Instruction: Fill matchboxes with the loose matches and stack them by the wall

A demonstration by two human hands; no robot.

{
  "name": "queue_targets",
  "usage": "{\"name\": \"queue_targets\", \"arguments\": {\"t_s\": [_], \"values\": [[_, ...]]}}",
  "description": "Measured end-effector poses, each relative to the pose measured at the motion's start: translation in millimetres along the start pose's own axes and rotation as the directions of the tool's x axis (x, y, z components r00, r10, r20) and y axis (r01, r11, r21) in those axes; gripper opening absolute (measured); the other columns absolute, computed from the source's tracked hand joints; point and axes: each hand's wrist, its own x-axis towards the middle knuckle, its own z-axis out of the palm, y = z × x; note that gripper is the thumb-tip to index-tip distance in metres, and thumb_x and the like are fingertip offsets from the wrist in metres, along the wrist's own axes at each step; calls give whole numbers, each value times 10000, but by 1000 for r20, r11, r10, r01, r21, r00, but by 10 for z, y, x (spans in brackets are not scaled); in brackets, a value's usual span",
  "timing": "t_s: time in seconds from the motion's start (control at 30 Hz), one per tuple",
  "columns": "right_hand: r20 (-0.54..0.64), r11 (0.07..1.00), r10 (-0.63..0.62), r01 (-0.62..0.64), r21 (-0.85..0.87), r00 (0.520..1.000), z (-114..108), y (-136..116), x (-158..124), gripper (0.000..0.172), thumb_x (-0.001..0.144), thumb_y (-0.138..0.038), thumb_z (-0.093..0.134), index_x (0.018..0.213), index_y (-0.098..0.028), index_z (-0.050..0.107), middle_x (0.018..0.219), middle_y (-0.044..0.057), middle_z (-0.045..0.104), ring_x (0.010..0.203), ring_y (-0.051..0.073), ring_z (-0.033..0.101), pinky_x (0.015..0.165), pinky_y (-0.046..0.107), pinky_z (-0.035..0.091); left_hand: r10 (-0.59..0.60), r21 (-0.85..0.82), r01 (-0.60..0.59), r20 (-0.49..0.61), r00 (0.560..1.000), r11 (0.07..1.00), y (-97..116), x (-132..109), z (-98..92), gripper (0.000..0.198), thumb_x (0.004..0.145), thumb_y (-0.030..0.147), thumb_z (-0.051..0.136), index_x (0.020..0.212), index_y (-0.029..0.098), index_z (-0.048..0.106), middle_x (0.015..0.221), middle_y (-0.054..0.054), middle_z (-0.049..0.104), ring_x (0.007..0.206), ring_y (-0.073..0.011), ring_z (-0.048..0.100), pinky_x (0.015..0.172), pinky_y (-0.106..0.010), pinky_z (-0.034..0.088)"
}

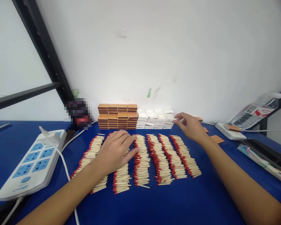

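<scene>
Several rows of red-headed matches [141,162] lie on the blue table [140,206]. My left hand [118,148] is over the rows at the left, palm down, fingers apart, with nothing seen in it. Behind the rows stand stacked orange and brown matchboxes [117,120], with stacked white trays [152,120] beside them on the right. My right hand [188,125] is at the right end of the white stack, its thumb and fingertips at a white tray [170,117] on the upper part. Whether the fingers grip this tray is hard to tell.
A white power strip [35,162] with a cable lies at the left. Orange cardboard pieces [217,139], a white adapter [229,132] and a dark phone-like object [268,154] are at the right. A plastic bottle [257,111] leans behind them, near the white wall.
</scene>
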Motion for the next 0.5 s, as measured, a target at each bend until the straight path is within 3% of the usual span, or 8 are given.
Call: {"name": "queue_targets", "arguments": {"t_s": [0.1,0.33,0.5], "values": [[-19,999,-24,24,-21,1000,-19,12,11,221,984,-433,563,950,-241,668,930,94,758,772,259,661,749,403,491,-1,-7,1,0,1000,1000,0,0,-2,286,1004,316,671,1251,173,658,1050,-112,775,1041,-289,708,915,-467,598],[-12,997,46,-47,-63,999,-227,215,40,199,954,-409,572,931,-246,683,944,94,767,772,268,672,734,411,492,11,6,-11,1,1000,1000,-4,-6,6,286,1011,328,673,1245,165,646,1061,-107,770,1047,-292,697,905,-461,600],[253,977,160,-117,-177,954,-369,520,-7,120,843,-320,661,767,-250,723,815,75,767,727,273,677,638,377,464,15,6,-15,19,1000,1000,2,-5,7,285,1021,343,661,1220,139,646,1048,-113,763,1046,-289,684,905,-467,601]]}}
